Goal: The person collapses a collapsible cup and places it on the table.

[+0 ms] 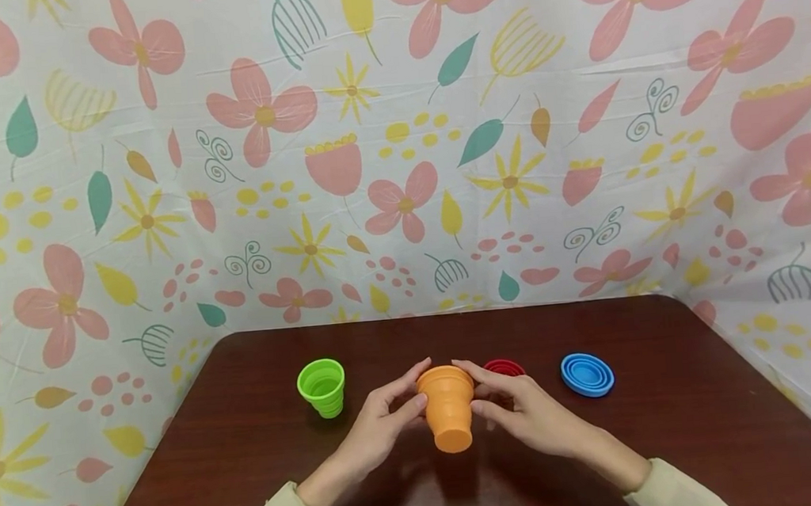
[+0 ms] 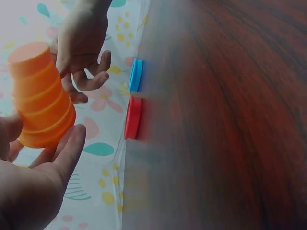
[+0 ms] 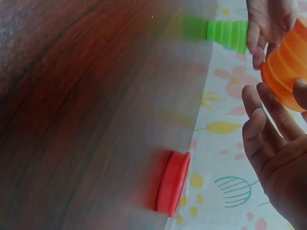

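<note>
An orange collapsible cup [image 1: 450,412] is held above the table between both hands, drawn out to its full ribbed height, its base tipped toward the head camera. My left hand [image 1: 381,423] grips it by the rim end, thumb on the near side and fingers behind. On the opposite side my right hand [image 1: 525,412] pinches the same end with thumb and forefinger, its other fingers off the cup. Behind the right hand lies a flattened red collapsible cup [image 1: 504,367], partly hidden in the head view; the right wrist view shows its side [image 3: 173,184].
At the left a green collapsible cup [image 1: 322,388] stands extended, open side up. A flattened blue collapsible cup [image 1: 587,374] lies to the right. All rest on a dark brown table [image 1: 264,455], with a flower-printed cloth [image 1: 396,134] hanging behind its far edge.
</note>
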The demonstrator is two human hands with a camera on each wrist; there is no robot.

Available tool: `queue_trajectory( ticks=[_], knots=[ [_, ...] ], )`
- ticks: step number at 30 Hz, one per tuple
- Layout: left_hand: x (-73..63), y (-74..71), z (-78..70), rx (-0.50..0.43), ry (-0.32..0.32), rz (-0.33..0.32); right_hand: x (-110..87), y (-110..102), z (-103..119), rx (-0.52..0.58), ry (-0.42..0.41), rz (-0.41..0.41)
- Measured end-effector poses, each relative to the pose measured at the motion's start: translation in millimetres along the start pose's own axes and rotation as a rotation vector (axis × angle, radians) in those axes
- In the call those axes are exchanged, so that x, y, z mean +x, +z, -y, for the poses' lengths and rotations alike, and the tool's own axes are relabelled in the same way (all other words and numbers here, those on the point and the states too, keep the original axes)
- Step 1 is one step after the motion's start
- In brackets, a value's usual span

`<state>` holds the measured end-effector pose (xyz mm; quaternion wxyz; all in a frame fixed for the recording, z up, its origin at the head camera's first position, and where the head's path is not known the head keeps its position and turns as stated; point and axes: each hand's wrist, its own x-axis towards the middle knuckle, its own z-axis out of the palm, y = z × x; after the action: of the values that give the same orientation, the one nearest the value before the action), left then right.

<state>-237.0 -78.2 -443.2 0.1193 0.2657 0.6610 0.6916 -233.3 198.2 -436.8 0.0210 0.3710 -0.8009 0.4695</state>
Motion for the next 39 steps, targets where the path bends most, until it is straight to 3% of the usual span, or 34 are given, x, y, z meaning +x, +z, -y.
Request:
queue_trajectory(
  ticks=[9, 18, 26, 30, 34, 39],
  knots=[
    [1.0, 0.1, 1.6, 0.012, -0.022, -0.008, 0.5, 1, 2, -0.051, 0.008, -0.045],
    [-0.3, -3.7, 5.4, -0.036, 0.033, 0.065, -2.0, -2, 3, 0.119, 0.121, -0.005],
    [-0.4, -3.4, 4.7, -0.021, 0.043, 0.052, -0.2, 1, 3, 0.233, 0.114, -0.010],
    [-0.3, -2.3, 4.0, -0.021, 0.045, 0.047, 0.0, 2, 8, 0.296, 0.183, -0.023],
    [0.3, -1.1, 2.8, -0.022, 0.032, 0.042, 1.3, 3, 11, 0.323, 0.214, -0.047],
    [1.0, 0.6, 0.6, -0.014, 0.007, 0.023, 2.2, 4, 10, 0.338, 0.196, -0.065]
  ],
)
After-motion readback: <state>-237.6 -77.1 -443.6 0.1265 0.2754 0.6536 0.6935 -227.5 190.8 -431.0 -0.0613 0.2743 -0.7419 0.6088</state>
